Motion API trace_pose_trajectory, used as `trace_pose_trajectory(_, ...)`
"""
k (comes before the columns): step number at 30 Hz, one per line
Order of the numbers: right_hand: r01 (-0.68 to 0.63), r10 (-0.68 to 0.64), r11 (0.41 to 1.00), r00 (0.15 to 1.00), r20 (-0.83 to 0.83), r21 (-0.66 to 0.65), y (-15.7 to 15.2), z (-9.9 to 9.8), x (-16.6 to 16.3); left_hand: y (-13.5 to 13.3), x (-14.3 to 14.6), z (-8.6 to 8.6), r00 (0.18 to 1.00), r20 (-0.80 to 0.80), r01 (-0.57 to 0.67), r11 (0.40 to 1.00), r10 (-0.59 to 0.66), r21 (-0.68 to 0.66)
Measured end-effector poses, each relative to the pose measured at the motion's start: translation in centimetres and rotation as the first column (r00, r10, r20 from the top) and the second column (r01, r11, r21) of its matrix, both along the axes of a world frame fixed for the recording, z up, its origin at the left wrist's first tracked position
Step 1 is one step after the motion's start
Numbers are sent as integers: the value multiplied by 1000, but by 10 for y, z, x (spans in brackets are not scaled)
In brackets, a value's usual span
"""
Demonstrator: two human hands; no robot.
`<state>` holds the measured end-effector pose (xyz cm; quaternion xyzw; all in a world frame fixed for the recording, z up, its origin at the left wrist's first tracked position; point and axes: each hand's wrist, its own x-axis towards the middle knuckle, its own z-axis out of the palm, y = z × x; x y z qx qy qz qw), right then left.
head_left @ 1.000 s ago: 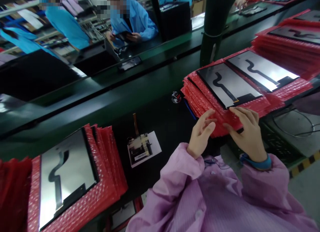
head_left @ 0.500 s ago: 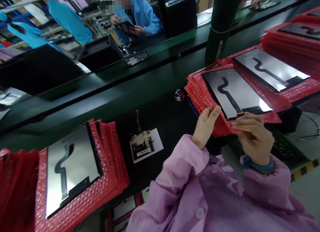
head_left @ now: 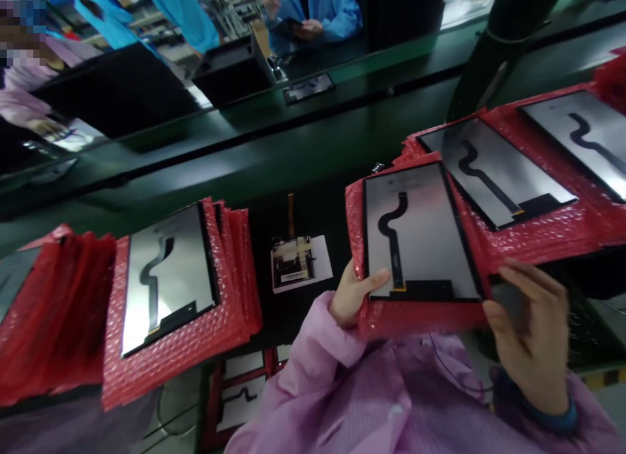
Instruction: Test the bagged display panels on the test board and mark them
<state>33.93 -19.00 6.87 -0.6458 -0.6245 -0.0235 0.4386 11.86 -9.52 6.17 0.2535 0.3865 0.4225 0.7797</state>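
Observation:
My left hand point(head_left: 353, 296) grips the lower left corner of a red bubble-wrap sheet point(head_left: 415, 317) that carries a silver display panel point(head_left: 419, 235) with a black S-shaped flex cable. The thumb rests on the panel's lower edge. My right hand point(head_left: 533, 327) hovers at the sheet's lower right corner, fingers apart and blurred by motion. The sheet and panel are lifted off the red stack on the right point(head_left: 538, 239) and sit in front of my chest.
Another panel on a red stack point(head_left: 171, 278) lies at the left, with more red sheets point(head_left: 49, 310) beyond. A small taped module on white paper point(head_left: 299, 263) sits on the black mat. People in blue coats work beyond a green conveyor point(head_left: 293, 147). A black post point(head_left: 493, 49) stands at the right.
The top red sheet with its panel has come off the right stack and moved left toward me. My left hand now holds its corner; my right hand has slid down to its right edge.

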Motion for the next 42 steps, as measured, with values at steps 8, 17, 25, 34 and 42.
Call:
trace_pose_trajectory(8, -358, -100, 800, 710, -697, -481, 32, -54, -36, -12, -43, -49, 961, -244, -135, 991, 131, -1)
trace_pose_trajectory(17, -363, -140, 806, 651, -746, -467, 53, -80, -50, -1, -72, -58, 382, -873, 179, 903, 302, 391)
trace_pose_trajectory(25, -92, 63, 854, 995, -74, -511, 44, -51, -49, 13, -104, -47, 183, -898, 396, 806, 400, 440)
trace_pose_trajectory(34, -497, 627, 739, 754, 194, -456, 131, 6, -83, 128, -123, -32, -324, -841, 257, 896, 433, 363)
trace_pose_trajectory(42, -421, 583, 746, 787, 201, -517, 190, -63, -99, 155, -144, -63, 297, -698, -143, 753, 651, 642)
